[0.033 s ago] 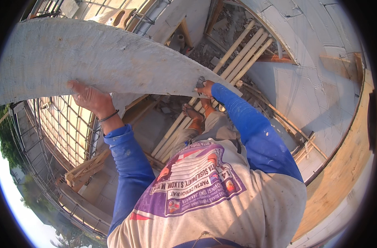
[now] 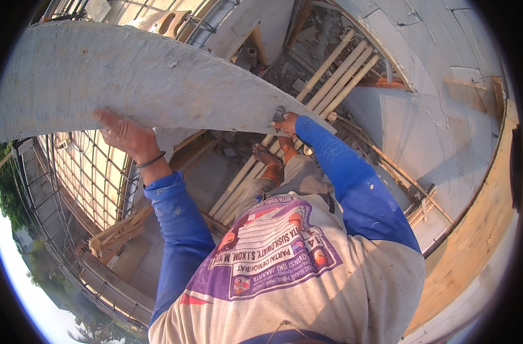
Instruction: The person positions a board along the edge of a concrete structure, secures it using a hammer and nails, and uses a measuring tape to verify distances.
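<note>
My left hand (image 2: 128,139) at near edge of grey slab (image 2: 147,83), can't tell grip; right hand (image 2: 288,124) pinching dark tool (image 2: 280,111), slab's right end

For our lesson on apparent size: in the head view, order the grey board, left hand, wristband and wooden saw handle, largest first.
1. Grey board
2. Left hand
3. Wooden saw handle, which lies farther off, so its true size is unsure
4. Wristband

Left head-worn fisheye, facing steeply down; shirt (image 2: 356,286) nearest, hands (image 2: 128,137) beyond, feet (image 2: 269,156) farther below.
</note>
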### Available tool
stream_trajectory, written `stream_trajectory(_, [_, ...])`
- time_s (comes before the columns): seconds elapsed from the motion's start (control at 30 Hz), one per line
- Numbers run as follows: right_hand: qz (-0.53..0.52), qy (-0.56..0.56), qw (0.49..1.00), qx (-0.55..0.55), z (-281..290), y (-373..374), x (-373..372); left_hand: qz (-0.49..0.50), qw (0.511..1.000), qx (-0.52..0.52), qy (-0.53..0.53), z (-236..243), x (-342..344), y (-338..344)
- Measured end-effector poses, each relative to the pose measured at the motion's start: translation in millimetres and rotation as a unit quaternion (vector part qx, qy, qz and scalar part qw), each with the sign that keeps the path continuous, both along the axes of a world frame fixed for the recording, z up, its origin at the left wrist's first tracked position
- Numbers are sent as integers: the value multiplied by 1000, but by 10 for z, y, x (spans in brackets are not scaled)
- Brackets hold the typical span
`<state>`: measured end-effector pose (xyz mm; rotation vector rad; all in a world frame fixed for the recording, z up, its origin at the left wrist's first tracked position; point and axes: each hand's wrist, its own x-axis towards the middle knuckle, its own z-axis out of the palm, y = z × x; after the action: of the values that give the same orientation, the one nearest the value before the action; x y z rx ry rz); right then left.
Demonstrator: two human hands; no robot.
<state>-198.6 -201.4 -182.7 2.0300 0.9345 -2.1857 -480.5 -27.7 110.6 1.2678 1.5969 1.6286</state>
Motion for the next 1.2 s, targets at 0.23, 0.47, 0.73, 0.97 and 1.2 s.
stream_trajectory(0.23, [-94, -28, 994, -44, -71, 26, 6, 21, 1000, 24, -2, -32, 32, 85])
stream_trajectory(0.47, [-154, -77, 985, -18, 97, -64, -148, 33, 999, -18, 3, 38, 5, 78])
stream_trajectory(0.73, [-143, -55, 988, 28, 430, 110, -347, 42, 999, 11, 7, 404, -65, 243])
stream_trajectory(0.97, [-112, -112, 986, 56, 247, 122, -397, 14, 946, 78, 316, -158, -251, -75])
stream_trajectory(1.2, [-68, -108, 992, 2, 472, 272, -294, -216, 853, -437, -187, -2181, 658, -1640])
